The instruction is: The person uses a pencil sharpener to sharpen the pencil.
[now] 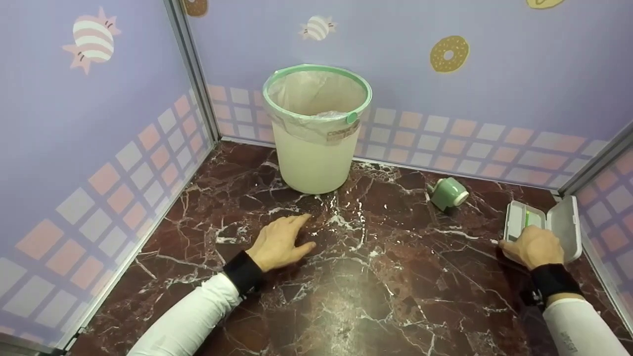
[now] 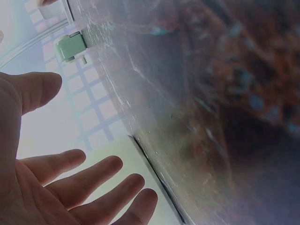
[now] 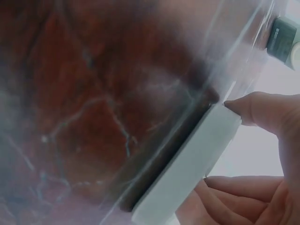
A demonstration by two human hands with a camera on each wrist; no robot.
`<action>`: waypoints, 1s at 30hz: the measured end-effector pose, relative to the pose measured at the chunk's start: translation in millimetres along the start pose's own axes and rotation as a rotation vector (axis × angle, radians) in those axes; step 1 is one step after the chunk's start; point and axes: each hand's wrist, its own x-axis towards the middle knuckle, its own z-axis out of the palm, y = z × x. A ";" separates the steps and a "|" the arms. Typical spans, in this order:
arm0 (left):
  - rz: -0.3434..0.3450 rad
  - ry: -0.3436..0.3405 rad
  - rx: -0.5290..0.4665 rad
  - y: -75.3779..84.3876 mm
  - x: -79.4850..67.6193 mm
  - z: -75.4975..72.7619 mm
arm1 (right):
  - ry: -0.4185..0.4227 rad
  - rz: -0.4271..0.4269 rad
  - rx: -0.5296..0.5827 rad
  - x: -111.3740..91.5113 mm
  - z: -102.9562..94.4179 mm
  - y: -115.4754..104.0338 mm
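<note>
My left hand (image 1: 279, 242) hovers over the tabletop in front of the bin, its fingers extended and apart from the thumb, holding nothing. In the left wrist view its palm shows bare. At the right, my right hand (image 1: 536, 245) grips the near left part of a white hinged case (image 1: 566, 230) whose lid is swung back. A thin bright-green item (image 1: 527, 217) lies inside, partly hidden by the hand. In the right wrist view the thumb touches a corner of the case, and the other fingers curl at its far side.
A pale bin (image 1: 311, 158) with a green rim and a plastic liner stands at the back. A small green object (image 1: 447, 193) with a pale round end sits right of it. White crumbs (image 1: 361, 212) dot the dark marbled table (image 1: 336, 296). Patterned panels (image 1: 395, 64) enclose it.
</note>
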 end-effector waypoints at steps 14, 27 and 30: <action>0.019 -0.012 -0.029 6.1 2.9 3.2 | -0.056 -0.035 -0.004 -26.7 6.5 -19.5; 0.036 -0.013 -0.041 14.5 10.1 3.7 | -0.085 -0.072 -0.029 -53.6 10.8 -45.6; 0.049 0.002 -0.042 14.8 12.2 3.8 | -0.061 -0.089 -0.026 -58.0 13.6 -50.1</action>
